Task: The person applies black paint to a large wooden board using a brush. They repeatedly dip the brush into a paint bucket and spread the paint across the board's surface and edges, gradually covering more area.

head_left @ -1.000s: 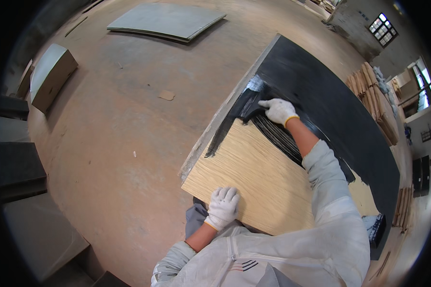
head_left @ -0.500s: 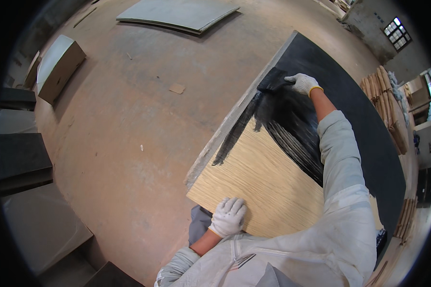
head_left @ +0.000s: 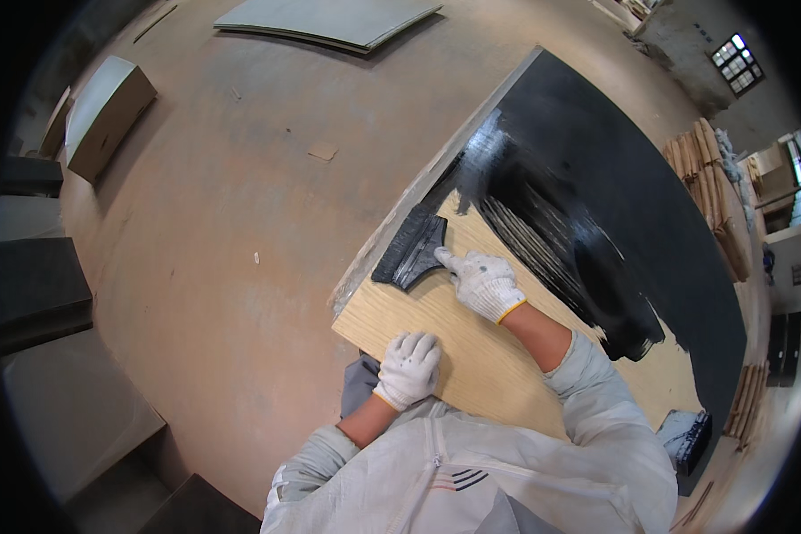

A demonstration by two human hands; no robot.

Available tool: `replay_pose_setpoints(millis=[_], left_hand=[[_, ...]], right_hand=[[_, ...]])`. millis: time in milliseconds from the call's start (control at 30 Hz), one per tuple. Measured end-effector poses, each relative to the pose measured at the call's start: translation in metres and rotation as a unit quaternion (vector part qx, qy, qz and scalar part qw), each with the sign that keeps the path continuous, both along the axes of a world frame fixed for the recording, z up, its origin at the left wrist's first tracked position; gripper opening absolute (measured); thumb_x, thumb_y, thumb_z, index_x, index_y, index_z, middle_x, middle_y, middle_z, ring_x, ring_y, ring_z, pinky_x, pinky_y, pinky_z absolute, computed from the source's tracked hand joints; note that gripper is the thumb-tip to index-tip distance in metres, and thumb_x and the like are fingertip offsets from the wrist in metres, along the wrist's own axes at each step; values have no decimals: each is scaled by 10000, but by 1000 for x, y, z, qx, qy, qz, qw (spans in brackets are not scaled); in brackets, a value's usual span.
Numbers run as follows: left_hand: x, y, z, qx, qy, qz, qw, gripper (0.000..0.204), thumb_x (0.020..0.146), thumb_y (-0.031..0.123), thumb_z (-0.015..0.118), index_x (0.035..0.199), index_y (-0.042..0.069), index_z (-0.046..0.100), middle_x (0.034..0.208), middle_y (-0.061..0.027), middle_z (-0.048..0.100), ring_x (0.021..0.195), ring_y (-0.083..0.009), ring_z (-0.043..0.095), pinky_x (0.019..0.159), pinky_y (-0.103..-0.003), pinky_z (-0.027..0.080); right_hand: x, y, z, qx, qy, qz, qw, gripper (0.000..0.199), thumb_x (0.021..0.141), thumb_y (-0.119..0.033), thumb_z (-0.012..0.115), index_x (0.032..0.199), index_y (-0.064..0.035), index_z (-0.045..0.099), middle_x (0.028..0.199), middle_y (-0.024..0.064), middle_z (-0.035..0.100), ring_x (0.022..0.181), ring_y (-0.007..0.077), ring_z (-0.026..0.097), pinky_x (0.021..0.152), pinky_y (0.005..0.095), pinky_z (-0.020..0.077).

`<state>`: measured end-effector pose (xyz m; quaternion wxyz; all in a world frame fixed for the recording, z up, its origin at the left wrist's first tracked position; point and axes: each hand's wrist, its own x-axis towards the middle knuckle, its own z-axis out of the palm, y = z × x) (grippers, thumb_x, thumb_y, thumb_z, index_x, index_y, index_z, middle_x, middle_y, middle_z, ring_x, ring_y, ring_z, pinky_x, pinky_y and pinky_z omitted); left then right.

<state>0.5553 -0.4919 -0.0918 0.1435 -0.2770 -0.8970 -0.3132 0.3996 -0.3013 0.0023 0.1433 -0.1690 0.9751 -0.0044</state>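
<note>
A pale wood-grain board (head_left: pixel 507 356) lies in front of me, its right and far parts coated black. The wide black brush (head_left: pixel 411 249) is in my right hand (head_left: pixel 485 283), the white-gloved fingers closed around its handle. Its bristles touch the board along the left edge, over bare wood grain. My left hand (head_left: pixel 409 365), also in a white glove, rests on the board's near left corner, fingers lying on the surface and holding nothing. Glossy wet black paint (head_left: pixel 610 294) is smeared thickly over the middle, with streaks at its border.
A paint-smeared black container (head_left: pixel 685 436) sits at the board's near right corner. On the floor lie stacked grey panels (head_left: pixel 329 20) at the far side and a white-topped block (head_left: pixel 107 111) to the left. Dark and grey blocks (head_left: pixel 40 285) line the left; brown bundles (head_left: pixel 707 182) stand right.
My right hand has brought the brush from the far part of the left edge back toward me, onto the bare wood near the left hand. The left hand stays on the near corner.
</note>
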Motion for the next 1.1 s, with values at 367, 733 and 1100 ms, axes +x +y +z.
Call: replay_pose_setpoints(millis=[367, 733, 1100], left_hand=[[5, 7, -9, -18, 49, 15, 999, 349, 778, 187, 708, 1108, 73, 703, 1196, -102, 670, 1133, -319, 651, 973, -501, 503], [60, 69, -44, -58, -134, 34, 989, 392, 911, 204, 652, 1276, 78, 722, 1353, -161, 679, 1292, -385, 620, 1131, -538, 471], [67, 84, -73, -34, -199, 95, 975, 609, 915, 371, 680, 1473, 132, 630, 1485, -228, 619, 1422, -456, 538, 1159, -553, 472]], right_hand=[[39, -56, 17, 43, -56, -3, 998, 541, 1017, -184, 565, 1554, -243, 578, 1157, 173, 797, 1060, 351, 785, 873, 489, 620], [90, -88, -1, 18, -32, 26, 999, 527, 1085, -221, 459, 1600, -155, 548, 1162, 163, 802, 1058, 360, 791, 847, 503, 623], [111, -101, 11, 13, -39, 20, 999, 517, 1096, -225, 462, 1600, -139, 536, 1252, 136, 790, 1144, 311, 776, 868, 484, 621]])
